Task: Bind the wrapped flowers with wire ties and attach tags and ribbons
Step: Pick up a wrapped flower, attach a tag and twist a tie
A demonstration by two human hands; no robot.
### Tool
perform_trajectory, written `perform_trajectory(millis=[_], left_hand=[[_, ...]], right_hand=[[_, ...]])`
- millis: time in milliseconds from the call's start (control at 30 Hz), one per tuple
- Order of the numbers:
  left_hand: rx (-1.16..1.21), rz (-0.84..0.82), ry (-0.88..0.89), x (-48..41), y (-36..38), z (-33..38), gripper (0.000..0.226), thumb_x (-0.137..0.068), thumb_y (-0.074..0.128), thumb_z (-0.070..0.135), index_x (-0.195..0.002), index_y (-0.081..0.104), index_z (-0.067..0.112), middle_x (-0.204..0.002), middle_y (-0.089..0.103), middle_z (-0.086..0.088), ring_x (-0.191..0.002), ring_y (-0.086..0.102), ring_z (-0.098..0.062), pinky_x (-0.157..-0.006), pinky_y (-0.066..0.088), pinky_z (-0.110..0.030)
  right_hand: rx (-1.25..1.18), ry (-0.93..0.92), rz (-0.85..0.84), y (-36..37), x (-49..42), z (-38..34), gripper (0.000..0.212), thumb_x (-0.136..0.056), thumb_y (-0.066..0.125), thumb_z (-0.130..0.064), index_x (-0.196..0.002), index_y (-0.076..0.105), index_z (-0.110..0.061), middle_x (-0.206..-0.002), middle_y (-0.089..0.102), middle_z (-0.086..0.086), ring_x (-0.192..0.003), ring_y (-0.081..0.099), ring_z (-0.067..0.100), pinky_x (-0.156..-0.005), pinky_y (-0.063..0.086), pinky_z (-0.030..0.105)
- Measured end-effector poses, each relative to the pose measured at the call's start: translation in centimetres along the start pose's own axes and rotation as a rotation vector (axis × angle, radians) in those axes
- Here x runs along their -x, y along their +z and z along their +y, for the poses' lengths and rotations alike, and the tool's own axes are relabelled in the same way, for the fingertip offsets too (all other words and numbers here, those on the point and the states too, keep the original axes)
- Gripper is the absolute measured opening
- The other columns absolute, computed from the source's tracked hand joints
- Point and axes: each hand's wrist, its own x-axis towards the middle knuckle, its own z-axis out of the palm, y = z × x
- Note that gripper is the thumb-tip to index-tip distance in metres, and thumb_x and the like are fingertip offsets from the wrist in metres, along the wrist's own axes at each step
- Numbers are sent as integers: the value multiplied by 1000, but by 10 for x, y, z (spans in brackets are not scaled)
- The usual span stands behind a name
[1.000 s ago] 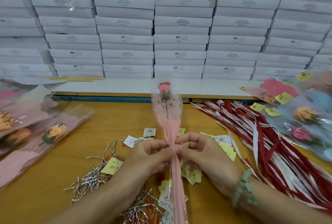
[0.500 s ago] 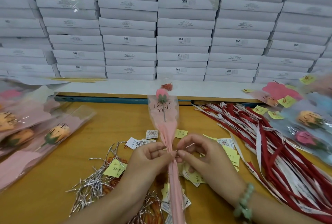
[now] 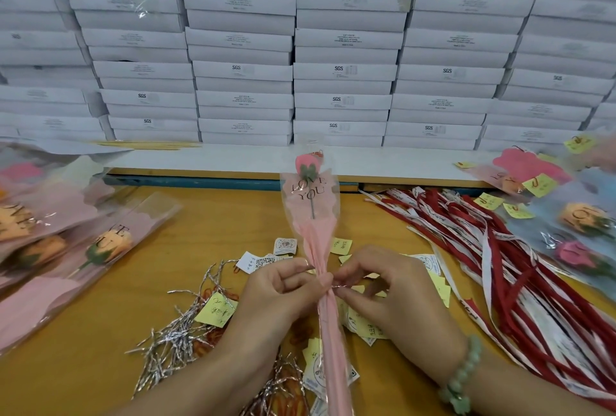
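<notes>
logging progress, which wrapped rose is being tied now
The pink rose in the clear LOVE YOU sleeve: the left hand grips it, the right hand pinches a silver wire tie on it; other roses lie flat.

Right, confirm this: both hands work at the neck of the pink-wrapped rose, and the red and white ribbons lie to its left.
Wrong side: the head view shows the red and white ribbons lying to the right of the pink-wrapped rose. Both hands do work at its neck, the left hand gripping it, the right hand pinching a wire tie.
</notes>
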Motion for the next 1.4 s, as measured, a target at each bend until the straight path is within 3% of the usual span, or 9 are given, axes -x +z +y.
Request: perform_trajectory(millis=[233, 367, 500, 600, 733, 800, 967, 1133, 1400], left_hand=[[10, -32, -15, 1, -2, 2, 57, -64, 81, 19, -113, 62, -4, -96, 73, -23, -86, 71, -27, -86, 58, -33], [-24, -34, 4, 2, 0, 2, 52, -66, 80, 21, -111, 65, -1, -90, 72, -18, -82, 69, -22, -85, 57, -36], [-63, -74, 48, 4, 1, 3, 36, -64, 81, 28, -95, 75, 10, -90, 71, -8, -85, 70, -18, -73, 57, -27], [-80, -80, 54, 3, 0, 5, 38, -65, 85, 28, -97, 75, 9, -96, 70, -11, -86, 71, -22, -76, 59, -33], [-83, -74, 56, 2, 1, 4, 37, -66, 84, 25, -97, 74, 8, -96, 69, -12, -85, 70, -24, -84, 57, -41], [-73, -71, 56, 1, 0, 4, 38, -65, 84, 26, -97, 74, 7, -94, 69, -12, -86, 70, -24, -86, 57, -41], [-66, -112, 61, 2, 0, 6, 38, -68, 87, 25, -98, 74, 5, -91, 69, -19, -86, 69, -27, -80, 58, -36], [-28, -84, 59, 1, 1, 7, 41, -69, 84, 25, -100, 72, 1, -94, 68, -23, -84, 68, -27, -75, 57, -34], [34, -80, 32, 1, 1, 8, 42, -62, 82, 23, -96, 73, 1, -85, 66, -17, -76, 67, -20, -67, 55, -25]], right_hand=[[225, -198, -50, -7, -1, -1, 8, -81, 73, -19, -84, 77, -13, -81, 72, -5, -74, 66, 7, -67, 55, 25], [138, -126, -39, -7, -1, -3, 4, -82, 75, -17, -83, 77, -15, -76, 68, -14, -75, 63, 4, -66, 48, 14], [-150, 155, -38, -5, -3, -6, 8, -86, 70, -12, -79, 72, -14, -62, 64, -10, -58, 60, 4, -53, 47, 16], [-524, 469, -118, -3, -4, -10, 12, -92, 62, -9, -83, 67, -4, -62, 61, 0, -48, 52, 10, -43, 44, 22], [-1234, 973, -181, 0, -7, -16, 8, -87, 59, -3, -92, 63, 0, -63, 55, 5, -46, 49, 6, -36, 38, 15], [-1351, 1034, -201, -1, -9, -17, 18, -79, 62, -4, -96, 62, -1, -64, 54, 6, -46, 49, 6, -36, 40, 14], [-958, 753, -178, -3, -7, -13, 2, -91, 59, -4, -92, 60, -1, -65, 59, 6, -54, 51, 10, -45, 46, 19], [-556, 431, -78, -6, -4, -12, 4, -84, 71, -6, -88, 69, -5, -77, 72, 11, -67, 68, 17, -53, 54, 23], [-235, 242, -9, -3, -1, -11, 10, -80, 76, -6, -85, 77, -15, -73, 72, -8, -70, 68, 1, -67, 55, 20]])
